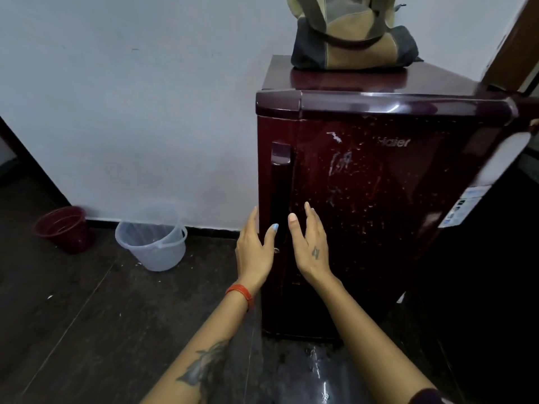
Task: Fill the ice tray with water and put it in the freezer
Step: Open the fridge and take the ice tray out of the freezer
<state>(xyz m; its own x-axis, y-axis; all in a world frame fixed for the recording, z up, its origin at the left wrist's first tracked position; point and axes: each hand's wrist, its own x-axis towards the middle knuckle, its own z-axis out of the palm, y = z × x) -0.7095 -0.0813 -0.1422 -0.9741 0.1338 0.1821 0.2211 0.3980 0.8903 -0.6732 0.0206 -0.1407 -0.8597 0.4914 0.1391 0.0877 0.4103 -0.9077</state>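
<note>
A small dark maroon fridge (379,199) stands against the wall with its door closed. A long dark handle (280,193) runs down the door's left edge. My left hand (255,252) is raised at the lower part of the handle, fingers straight, thumb reaching toward the handle. My right hand (310,246) hovers just right of the handle in front of the door, fingers straight and relaxed. Both hands hold nothing. No ice tray is in view.
A tan and grey bag (353,36) sits on top of the fridge. On the dark floor to the left stand a translucent bucket (153,240) and a maroon bin (64,228) by the white wall. Dark space lies right of the fridge.
</note>
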